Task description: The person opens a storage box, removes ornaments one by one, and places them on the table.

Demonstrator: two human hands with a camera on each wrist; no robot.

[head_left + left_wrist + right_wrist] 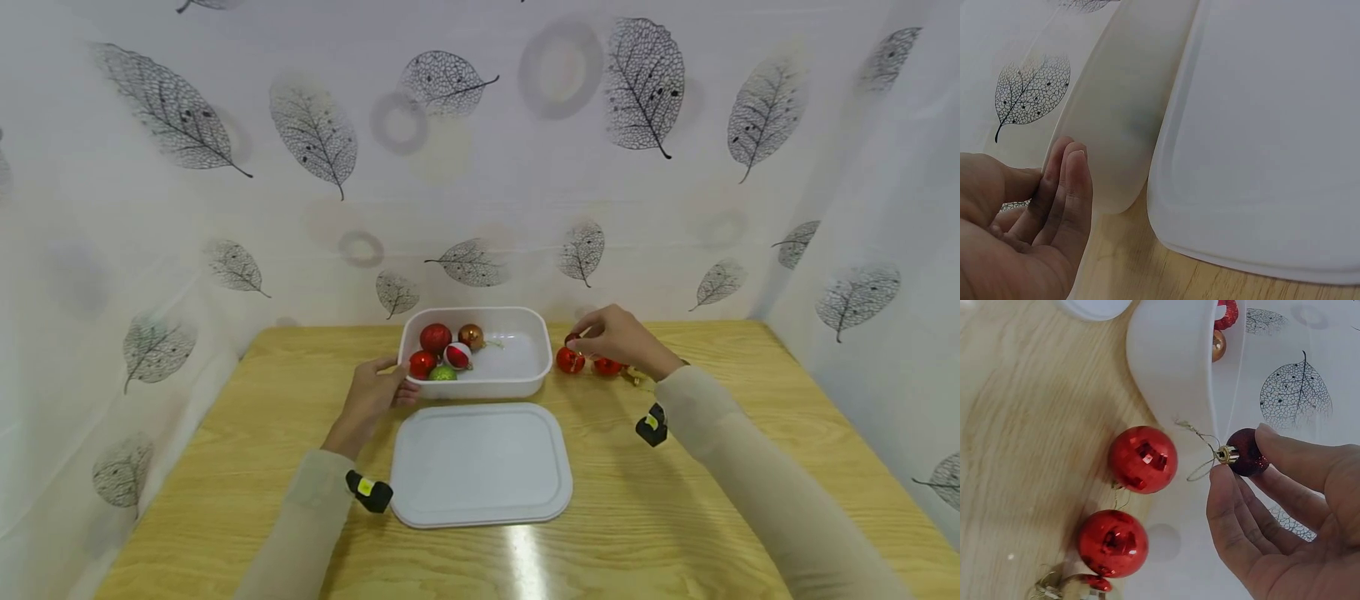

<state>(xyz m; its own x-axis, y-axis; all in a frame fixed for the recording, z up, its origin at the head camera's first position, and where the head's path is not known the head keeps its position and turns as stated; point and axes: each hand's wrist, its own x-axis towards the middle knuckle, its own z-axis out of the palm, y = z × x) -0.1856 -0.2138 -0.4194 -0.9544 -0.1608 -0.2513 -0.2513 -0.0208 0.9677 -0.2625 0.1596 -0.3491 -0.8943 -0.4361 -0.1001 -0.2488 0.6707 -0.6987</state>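
Right hand (617,335) pinches a dark red ball (1249,453) between thumb and fingers, just right of the white tub (480,388), near two shiny red balls (1143,459) on the counter (645,517). Left hand (372,390) pinches the tub's left edge. Five balls (435,338) inside the tub; white lid (482,465) lies flat in front.

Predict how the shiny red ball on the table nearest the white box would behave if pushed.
The shiny red ball would probably roll, being round on a flat wooden table; the second red ball beside it may block one direction. Its glossy surface could feel slippery.
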